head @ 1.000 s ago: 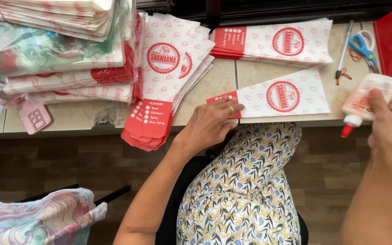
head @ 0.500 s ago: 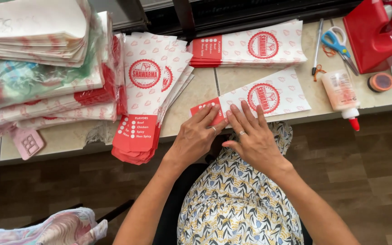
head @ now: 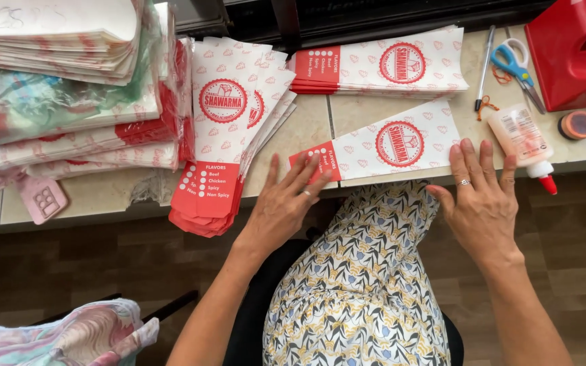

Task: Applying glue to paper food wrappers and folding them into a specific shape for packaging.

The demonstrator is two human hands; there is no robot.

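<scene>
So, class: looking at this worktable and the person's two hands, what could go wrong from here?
1. The glue bottle lies on its side at the table edge, beside the right hand; a nudge might knock it off or smear glue.
2. The fanned stack of sleeves overhangs the edge and could slide off.
3. The single sleeve under the left hand may skew if pressed unevenly.

Around the single paper bag (head: 391,144), bare counter (head: 310,125) lay open to its left, up to the fanned bag stack (head: 228,122). Another bag stack (head: 381,68) closed the far side; a glue bottle (head: 523,139), pen (head: 484,68) and scissors (head: 518,68) crowded its right.
</scene>
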